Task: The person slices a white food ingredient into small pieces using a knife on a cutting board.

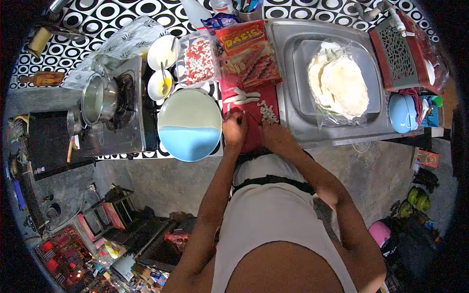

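My left hand (235, 129) is closed over the left side of a red cutting board (252, 139), its fingers curled down; what they grip is too small to make out. My right hand (276, 135) is closed at the board's right edge, around what looks like a knife (253, 117), seen only as a thin dark line pointing toward the left hand. Just beyond the hands lie several white strips (243, 97). A heap of small diced white pieces (267, 113) sits to their right, close to my right hand.
Left of the board are a large round lid or tray (189, 110), a container of red and white dice (199, 61) and two bowls (160, 85). A red food packet (247, 51) lies behind. A pot (99, 100) stands on the stove; flatbreads (339, 83) rest over the sink (290, 107).
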Available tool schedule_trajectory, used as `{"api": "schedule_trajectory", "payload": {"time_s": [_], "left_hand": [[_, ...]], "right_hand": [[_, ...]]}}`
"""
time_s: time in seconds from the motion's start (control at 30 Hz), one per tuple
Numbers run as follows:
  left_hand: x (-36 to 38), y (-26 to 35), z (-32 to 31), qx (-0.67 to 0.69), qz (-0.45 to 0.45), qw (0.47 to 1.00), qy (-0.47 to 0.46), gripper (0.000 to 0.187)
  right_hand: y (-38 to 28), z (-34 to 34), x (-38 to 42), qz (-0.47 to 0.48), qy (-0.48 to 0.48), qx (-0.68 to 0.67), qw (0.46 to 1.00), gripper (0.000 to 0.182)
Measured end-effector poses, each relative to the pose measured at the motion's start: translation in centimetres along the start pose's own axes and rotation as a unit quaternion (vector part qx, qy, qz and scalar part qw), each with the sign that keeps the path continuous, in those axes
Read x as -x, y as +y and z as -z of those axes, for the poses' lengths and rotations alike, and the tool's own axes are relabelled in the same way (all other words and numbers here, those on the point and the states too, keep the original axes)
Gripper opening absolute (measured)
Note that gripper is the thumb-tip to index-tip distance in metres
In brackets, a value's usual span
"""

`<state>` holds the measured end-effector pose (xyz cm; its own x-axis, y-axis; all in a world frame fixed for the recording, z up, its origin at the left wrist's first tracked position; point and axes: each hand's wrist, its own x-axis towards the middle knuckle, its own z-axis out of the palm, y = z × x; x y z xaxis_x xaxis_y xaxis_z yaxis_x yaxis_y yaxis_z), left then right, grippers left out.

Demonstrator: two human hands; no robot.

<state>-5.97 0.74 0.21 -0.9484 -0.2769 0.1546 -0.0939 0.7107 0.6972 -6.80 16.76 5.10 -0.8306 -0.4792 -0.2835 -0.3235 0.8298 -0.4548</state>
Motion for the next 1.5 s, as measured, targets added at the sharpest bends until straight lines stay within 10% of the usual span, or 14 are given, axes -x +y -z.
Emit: {"api": "schedule_trajectory", "payload": {"time_s": [1.5], "left_hand": [[1.3,-1.0,0.3,0.010,0.020,0.999,0.032,0.015]], "right_hand": [[-0.5,0.8,-0.4,0.009,-0.079,-0.014,0.997,0.029]]}}
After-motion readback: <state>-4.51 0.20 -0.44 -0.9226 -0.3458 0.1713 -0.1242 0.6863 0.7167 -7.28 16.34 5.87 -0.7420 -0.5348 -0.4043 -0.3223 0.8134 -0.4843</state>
